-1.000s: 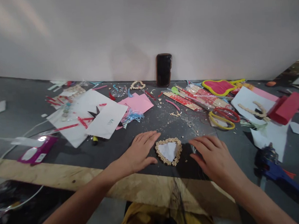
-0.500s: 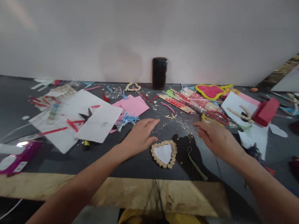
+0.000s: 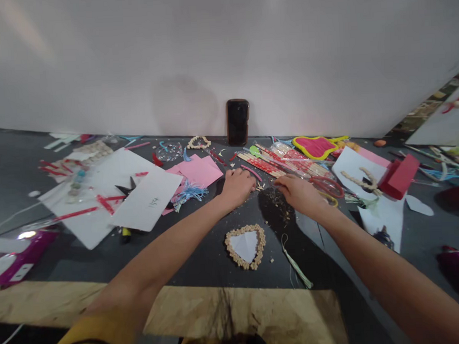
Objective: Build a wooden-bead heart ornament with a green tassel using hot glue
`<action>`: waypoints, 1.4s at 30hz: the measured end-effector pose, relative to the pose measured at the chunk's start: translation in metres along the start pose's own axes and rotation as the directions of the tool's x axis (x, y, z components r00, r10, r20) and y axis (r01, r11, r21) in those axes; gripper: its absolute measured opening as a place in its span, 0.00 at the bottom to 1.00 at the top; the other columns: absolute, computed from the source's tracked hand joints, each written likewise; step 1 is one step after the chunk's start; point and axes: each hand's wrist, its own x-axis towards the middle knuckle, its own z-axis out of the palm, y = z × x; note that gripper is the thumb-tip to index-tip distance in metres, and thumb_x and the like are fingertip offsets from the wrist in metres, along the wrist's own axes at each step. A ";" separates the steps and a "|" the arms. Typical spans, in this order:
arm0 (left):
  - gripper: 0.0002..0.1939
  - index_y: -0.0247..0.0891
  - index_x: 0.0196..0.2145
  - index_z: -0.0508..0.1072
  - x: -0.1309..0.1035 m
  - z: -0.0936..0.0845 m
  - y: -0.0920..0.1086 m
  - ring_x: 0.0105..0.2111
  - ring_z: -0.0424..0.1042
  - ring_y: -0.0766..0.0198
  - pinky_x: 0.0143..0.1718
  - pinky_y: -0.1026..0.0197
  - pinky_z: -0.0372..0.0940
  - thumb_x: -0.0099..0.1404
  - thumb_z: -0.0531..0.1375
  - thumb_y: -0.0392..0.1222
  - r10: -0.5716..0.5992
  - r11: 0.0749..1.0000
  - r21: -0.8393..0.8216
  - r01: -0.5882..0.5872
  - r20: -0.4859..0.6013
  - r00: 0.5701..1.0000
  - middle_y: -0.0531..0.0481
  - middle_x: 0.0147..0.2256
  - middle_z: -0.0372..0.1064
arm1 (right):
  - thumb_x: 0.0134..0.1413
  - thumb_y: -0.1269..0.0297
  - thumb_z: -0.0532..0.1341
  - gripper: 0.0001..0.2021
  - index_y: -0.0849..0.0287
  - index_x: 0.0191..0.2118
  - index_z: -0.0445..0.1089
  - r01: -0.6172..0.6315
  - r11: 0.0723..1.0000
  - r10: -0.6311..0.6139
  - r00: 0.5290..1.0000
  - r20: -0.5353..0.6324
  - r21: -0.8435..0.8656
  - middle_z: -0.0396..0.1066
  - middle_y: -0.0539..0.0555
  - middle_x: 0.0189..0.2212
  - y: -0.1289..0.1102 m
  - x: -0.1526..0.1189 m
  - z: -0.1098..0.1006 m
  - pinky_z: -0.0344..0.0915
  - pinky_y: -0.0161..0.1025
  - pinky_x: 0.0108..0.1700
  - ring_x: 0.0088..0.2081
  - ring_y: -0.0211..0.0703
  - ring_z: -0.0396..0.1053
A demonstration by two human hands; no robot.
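Note:
My left hand (image 3: 238, 187) is over the dark table, its curled fingers at a small pile of pale wooden bits (image 3: 260, 186); whether it grips any is hidden. To the right of the bits, my right hand (image 3: 297, 191) rests low over the table with fingers bent together; I cannot make out anything in it. Nearer to me lies a heart-shaped frame (image 3: 245, 247) of small wooden pieces around white paper, touched by neither hand. A pale green tassel (image 3: 297, 263) lies to its right.
A phone (image 3: 238, 122) leans on the wall. White sheets (image 3: 146, 199), pink paper (image 3: 200, 170) and a purple glue gun (image 3: 20, 257) are at left. Wrapped red-tipped sticks (image 3: 263, 163), red-handled scissors (image 3: 330, 186) and a red block (image 3: 399, 176) are at right.
Both hands have moved forward and closer together, to the wooden bits. Their fingers, spread before, are now curled. The view has shifted slightly.

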 end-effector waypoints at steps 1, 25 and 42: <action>0.07 0.38 0.30 0.74 -0.002 -0.002 -0.002 0.46 0.63 0.52 0.48 0.48 0.54 0.63 0.57 0.37 -0.011 0.999 -0.040 0.010 -0.009 1.000 0.45 0.36 0.70 | 0.61 0.66 0.55 0.10 0.60 0.46 0.68 0.019 1.000 -0.019 1.000 0.014 0.005 0.70 0.55 0.45 -0.001 0.007 0.003 0.65 0.42 0.47 0.46 0.42 0.69; 0.07 0.37 0.38 0.68 -0.107 -0.039 0.010 0.29 0.65 0.69 0.32 0.66 0.61 0.61 0.57 0.41 -0.299 0.481 -0.849 0.220 0.077 0.951 0.53 0.31 0.68 | 0.60 0.64 0.49 0.11 0.56 0.40 0.68 -0.012 0.996 0.032 0.970 -0.240 0.084 0.72 0.56 0.39 -0.032 -0.072 -0.037 0.64 0.40 0.41 0.41 0.45 0.70; 0.12 0.37 0.35 0.69 -0.145 -0.015 0.010 0.26 0.63 0.72 0.28 0.68 0.60 0.56 0.64 0.46 -0.454 0.250 -0.958 0.143 0.015 0.891 0.53 0.31 0.69 | 0.55 0.63 0.54 0.09 0.55 0.33 0.71 -0.206 0.979 0.204 0.972 -0.114 -0.006 0.77 0.53 0.29 -0.061 -0.168 0.033 0.60 0.37 0.27 0.27 0.44 0.73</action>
